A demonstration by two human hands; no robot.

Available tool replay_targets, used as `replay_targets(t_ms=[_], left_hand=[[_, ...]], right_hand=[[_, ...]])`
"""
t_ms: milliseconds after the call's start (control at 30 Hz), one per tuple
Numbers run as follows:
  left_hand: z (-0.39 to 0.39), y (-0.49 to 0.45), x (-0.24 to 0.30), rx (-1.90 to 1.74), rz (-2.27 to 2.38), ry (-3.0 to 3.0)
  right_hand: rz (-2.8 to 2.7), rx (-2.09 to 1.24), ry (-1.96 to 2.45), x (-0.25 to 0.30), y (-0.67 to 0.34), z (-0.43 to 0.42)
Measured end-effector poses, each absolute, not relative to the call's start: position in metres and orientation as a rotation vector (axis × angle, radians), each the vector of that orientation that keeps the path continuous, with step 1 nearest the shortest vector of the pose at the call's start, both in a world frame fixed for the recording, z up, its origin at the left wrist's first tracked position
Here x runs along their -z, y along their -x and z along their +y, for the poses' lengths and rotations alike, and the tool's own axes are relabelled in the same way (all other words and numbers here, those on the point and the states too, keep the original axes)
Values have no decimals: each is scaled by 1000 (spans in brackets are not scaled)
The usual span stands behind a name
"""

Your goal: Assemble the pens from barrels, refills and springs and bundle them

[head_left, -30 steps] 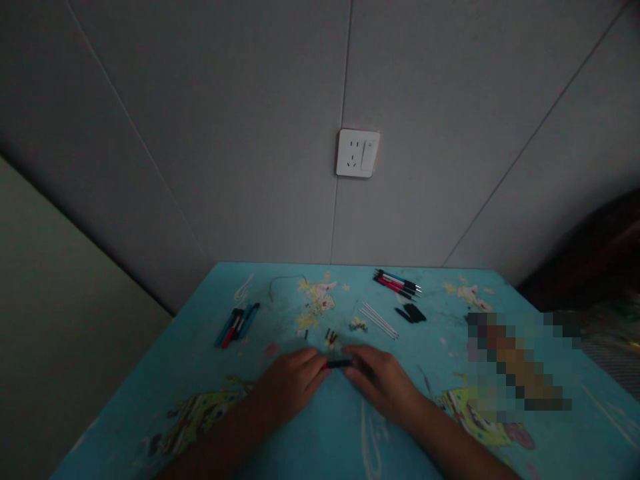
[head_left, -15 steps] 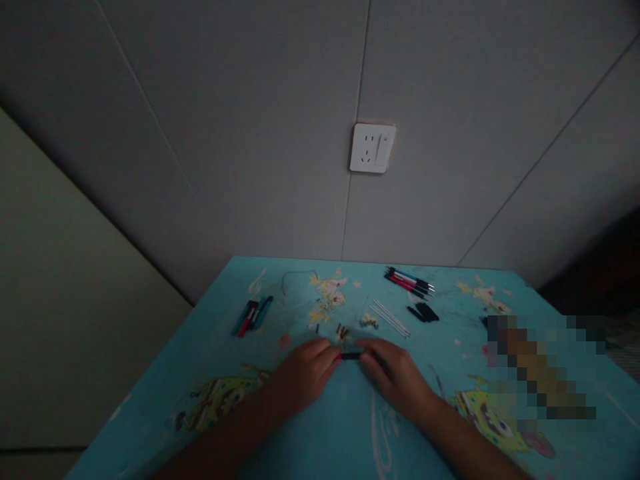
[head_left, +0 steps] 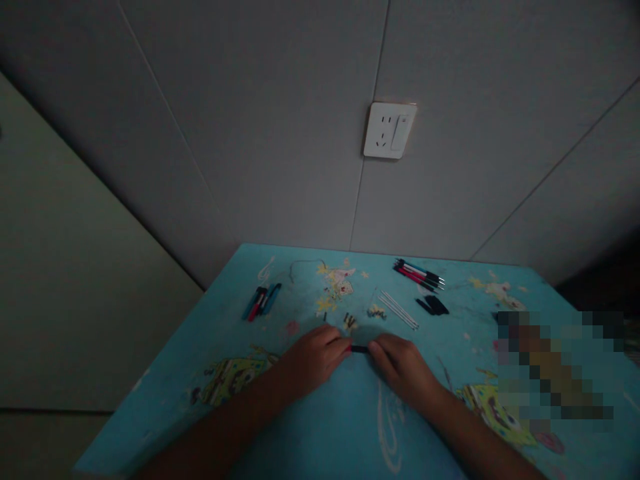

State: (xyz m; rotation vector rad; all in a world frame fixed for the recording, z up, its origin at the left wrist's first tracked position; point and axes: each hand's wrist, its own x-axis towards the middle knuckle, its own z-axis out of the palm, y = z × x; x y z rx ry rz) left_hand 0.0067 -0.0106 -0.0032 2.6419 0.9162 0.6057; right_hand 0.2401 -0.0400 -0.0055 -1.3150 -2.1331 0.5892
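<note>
A red-and-black pen point(head_left: 359, 349) lies level between my hands, low over the table's middle. My left hand point(head_left: 316, 355) is closed on its red end, and my right hand point(head_left: 403, 363) pinches the black end. The fingers cover both tips of the pen. Just beyond the hands are small dark pieces point(head_left: 349, 321) and a little heap of tiny pale parts point(head_left: 377, 311), too small to name. Several thin white refills point(head_left: 399, 309) lie side by side, with short black tube-like pieces point(head_left: 434, 305) to their right.
Blue, red and dark pen barrels point(head_left: 261, 302) lie in a group on the left. At the back right is a row of pens point(head_left: 419, 275) with metal tips. A blue cartoon cloth point(head_left: 325, 433) covers the table. A socket point(head_left: 390, 131) is on the wall behind.
The view has shifted slightly, so everything sits a little differently in the picture. My right fingers have curled closer around the pen's black end; both hands still hold it.
</note>
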Motion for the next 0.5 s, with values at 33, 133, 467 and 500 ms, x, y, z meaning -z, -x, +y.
replay_targets(t_ms=[33,133,467,500], left_hand=[[-10,-6,4,-610,924,-2641],[-8,-6,4,-615,940,-2647],[-7,-7,7,-615,881,-2695],[-7,-7,8,-610,894,-2693]], right_hand=[[-2127,-609,1294,4,-240,-40],[-2123,-633,1225,-1,-240,-41],[-2178,-606,1316,3,-239,-40],[-2176,-617,1308,3,-239,-40]])
